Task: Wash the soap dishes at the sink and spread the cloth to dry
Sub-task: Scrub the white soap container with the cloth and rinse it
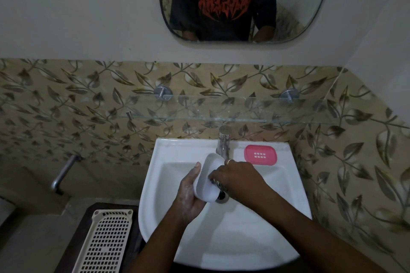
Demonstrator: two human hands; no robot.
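while left hand cups white soap dish, right hand rubs inside.

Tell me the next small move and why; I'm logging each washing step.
Probably keep rubbing inside the white dish: the left hand holds it tilted over the sink, right hand fingers work inside it, and the pink dish waits on the rim.

Both forearms reach forward, left hand cupped in a grip (palm soapy), right hand curled beside it.
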